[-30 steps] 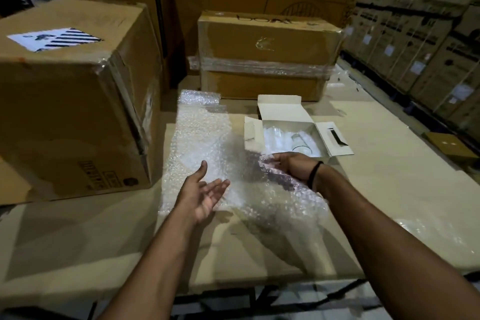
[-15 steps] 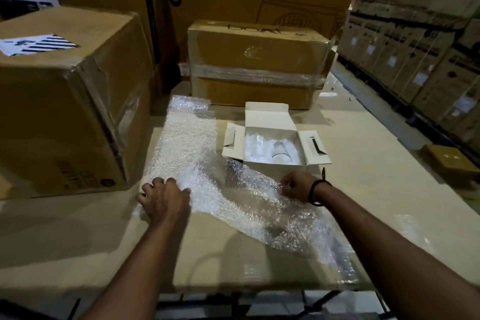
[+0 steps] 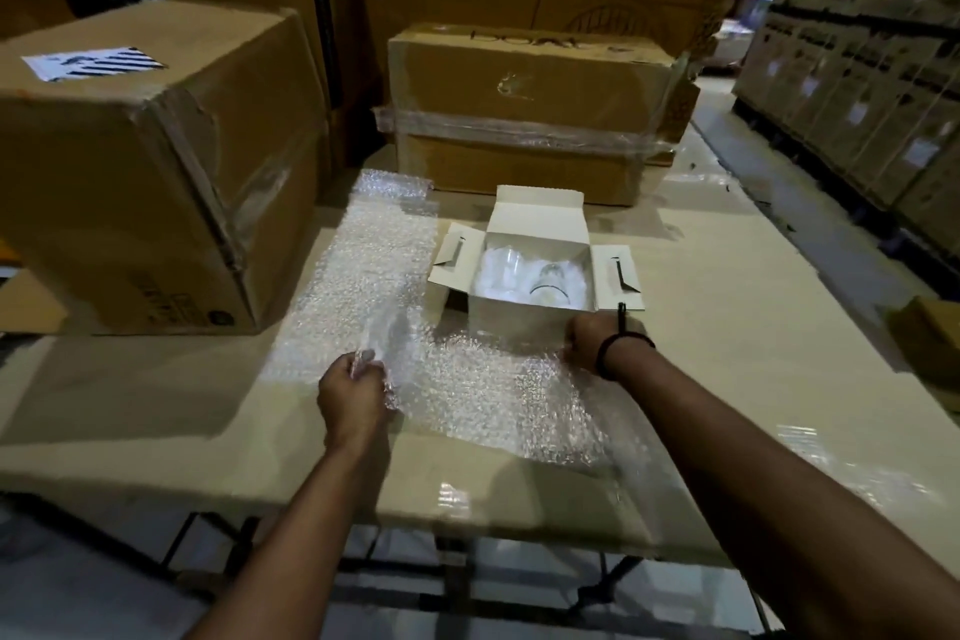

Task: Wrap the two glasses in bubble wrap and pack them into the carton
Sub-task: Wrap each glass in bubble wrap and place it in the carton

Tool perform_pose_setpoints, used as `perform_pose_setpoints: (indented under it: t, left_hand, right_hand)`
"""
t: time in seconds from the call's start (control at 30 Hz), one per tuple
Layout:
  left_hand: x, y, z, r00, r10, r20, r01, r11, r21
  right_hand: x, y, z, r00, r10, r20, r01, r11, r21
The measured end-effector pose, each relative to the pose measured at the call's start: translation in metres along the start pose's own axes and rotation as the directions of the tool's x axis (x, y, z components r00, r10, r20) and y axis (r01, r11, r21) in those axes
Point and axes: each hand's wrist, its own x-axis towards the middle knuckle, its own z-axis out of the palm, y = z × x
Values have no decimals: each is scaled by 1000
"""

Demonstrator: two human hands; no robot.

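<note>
Stacked brown cartons (image 3: 530, 120) ring our beige worktop (image 3: 727, 353). Our left hand (image 3: 353, 395) and right hand (image 3: 589, 340), apart, each pinch the clear bubble wrap sheet (image 3: 493, 379) before the small white open carton (image 3: 514, 320) holding the clear glasses (image 3: 550, 278); we should draw it flat evenly.

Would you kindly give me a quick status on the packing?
Left hand and right hand both pinch the bubble wrap. Glasses sit inside the open carton. Nothing blocking.

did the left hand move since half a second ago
Yes: the left hand has shifted slightly right, away from the big brown box, and now pinches the bubble wrap.
</note>
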Motion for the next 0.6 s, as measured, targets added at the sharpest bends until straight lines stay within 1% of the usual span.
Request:
perform_pose_setpoints:
  t: [0.07, 0.1, 0.13, 0.17, 0.2, 0.27, 0.3, 0.33, 0.37, 0.4, 0.43, 0.47, 0.5, 0.53, 0.57, 0.6]
  left_hand:
    - [-7, 3, 1, 1000, 25, -16, -25, 999, -20]
    - [-9, 3, 0, 999, 49, -22, -50, 998, -26]
    - [-11, 3, 0, 997, 74, -22, -74, 997, -26]
    - [-14, 3, -1, 994, 108, -20, -109, 994, -23]
    - [-19, 3, -3, 990, 138, -15, -138, 990, -14]
    - [-32, 4, -1, 983, 184, 8, -183, 983, -5]
    - [-40, 3, 0, 978, 208, 33, -208, 978, 4]
    - [-48, 4, 1, 967, 245, 64, -247, 969, 23]
    - [-54, 4, 2, 948, 301, 102, -309, 949, 65]
    - [-62, 5, 3, 918, 370, 143, -388, 914, 123]
    - [-67, 5, 6, 887, 425, 180, -454, 875, 171]
    - [-72, 5, 8, 859, 465, 214, -505, 838, 206]
    - [-77, 4, 11, 830, 499, 248, -551, 804, 223]
    - [-81, 2, 14, 809, 517, 280, -580, 777, 243]
    - [-85, 1, 18, 787, 531, 313, -608, 752, 253]
    - [-88, -2, 21, 767, 539, 348, -631, 731, 259]
  right_hand:
    - [-10, -6, 10, 981, 2, -194, -6, 1000, -19]
    - [-17, -11, 17, 954, -29, -298, 36, 999, 18]
    - [-28, -17, 26, 926, -57, -373, 95, 992, 82]
    - [-39, -23, 34, 917, -66, -393, 137, 978, 155]
    - [-50, -27, 45, 930, -64, -361, 149, 965, 214]
    - [-61, -30, 67, 977, -81, -195, 129, 960, 249]
    - [-62, -30, 79, 989, -97, -114, 124, 958, 258]
    - [-62, -28, 88, 992, -107, -64, 121, 950, 289]
    - [-59, -26, 92, 991, -116, -68, 132, 933, 336]
    - [-58, -23, 93, 984, -119, -133, 163, 903, 397]
    - [-57, -23, 89, 968, -83, -236, 192, 852, 487]
    - [-55, -22, 86, 949, 8, -315, 199, 762, 617]
    - [-55, -22, 79, 936, 123, -330, 188, 618, 763]
    - [-56, -23, 69, 936, 206, -287, 173, 442, 880]
    - [-56, -25, 58, 951, 227, -209, 147, 261, 954]
    - [-56, -28, 47, 975, 190, -115, 96, 104, 990]
